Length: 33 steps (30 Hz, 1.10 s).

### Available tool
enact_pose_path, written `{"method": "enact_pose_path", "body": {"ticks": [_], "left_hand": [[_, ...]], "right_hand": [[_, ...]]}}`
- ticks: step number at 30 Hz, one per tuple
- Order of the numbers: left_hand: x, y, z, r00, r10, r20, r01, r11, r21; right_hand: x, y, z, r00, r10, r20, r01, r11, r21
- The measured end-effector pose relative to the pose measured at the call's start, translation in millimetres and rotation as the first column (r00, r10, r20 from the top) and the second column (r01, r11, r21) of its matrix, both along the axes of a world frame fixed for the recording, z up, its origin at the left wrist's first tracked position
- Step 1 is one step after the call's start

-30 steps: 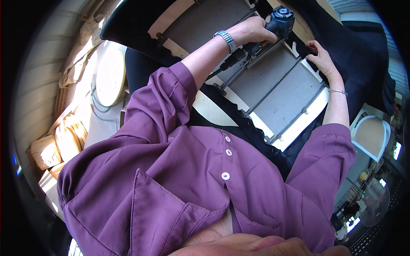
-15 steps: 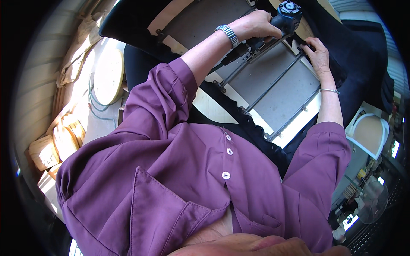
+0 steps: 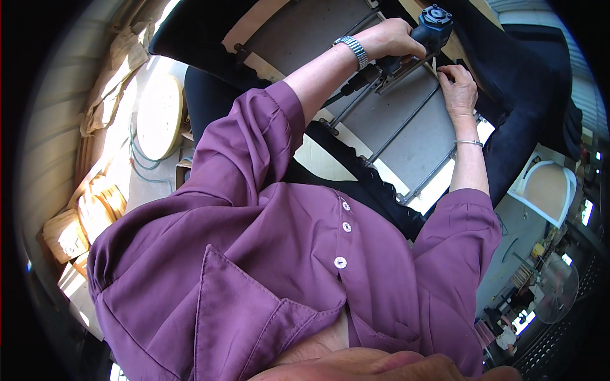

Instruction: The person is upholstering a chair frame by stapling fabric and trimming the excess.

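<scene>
My left hand (image 3: 395, 39) is wrapped round the grip of a dark blue and black air staple gun (image 3: 436, 20), whose round screwed cap points up. The gun lies over a frame with thin metal rods (image 3: 406, 124) and grey panels (image 3: 391, 120). Just right of the gun, my right hand (image 3: 459, 92) is bent at the fingers, with thumb and fingertips close together at the frame's far right edge, by the upper end of a rod. What it pinches there is too small to make out. Black fabric (image 3: 527, 82) surrounds the frame, its ragged edge (image 3: 356, 162) lying along the near side.
To the left, a round pale padded piece (image 3: 160, 117) lies near a thin green cord (image 3: 143, 165), with wooden blocks (image 3: 67, 238) below. On the right are a tan panel with white edging (image 3: 546, 190) and a fan (image 3: 558, 293).
My right hand has moved left along the frame's far edge, nearer the staple gun, its fingers drawing together. My left hand and the gun have shifted slightly right.
</scene>
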<state>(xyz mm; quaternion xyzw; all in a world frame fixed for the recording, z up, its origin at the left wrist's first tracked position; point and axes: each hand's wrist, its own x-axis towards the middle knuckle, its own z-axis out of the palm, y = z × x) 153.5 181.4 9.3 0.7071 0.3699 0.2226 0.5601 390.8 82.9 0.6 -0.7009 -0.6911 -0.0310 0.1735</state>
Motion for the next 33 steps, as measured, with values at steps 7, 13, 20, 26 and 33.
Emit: {"method": "enact_pose_path", "body": {"ticks": [7,13,20,26,33], "left_hand": [[26.6,0.9,-3.8,0.999,-0.045,-0.016,0.045,0.998,-0.052],[34.0,-2.3,-2.9,0.995,-0.096,-0.017,0.095,0.994,-0.061],[31.6,-9.9,-2.8,0.99,-0.111,-0.086,0.108,0.994,-0.031],[31.7,-16.8,1.2,0.985,-0.117,-0.128,0.121,0.992,0.025],[33.5,-19.8,3.9,0.986,-0.113,-0.122,0.112,0.994,-0.018]], "right_hand": [[-10.9,-8.4,1.2,0.988,-0.145,-0.055,0.143,0.989,-0.037],[-10.7,-11.7,8.9,0.985,-0.163,0.052,0.167,0.982,-0.083],[-0.1,-11.2,14.3,0.99,-0.101,-0.102,0.088,0.989,-0.122],[41.1,20.1,13.4,0.961,-0.182,-0.206,0.201,0.977,0.076],[75.8,75.8,1.7,0.999,-0.034,0.014,0.037,0.901,-0.433]]}}
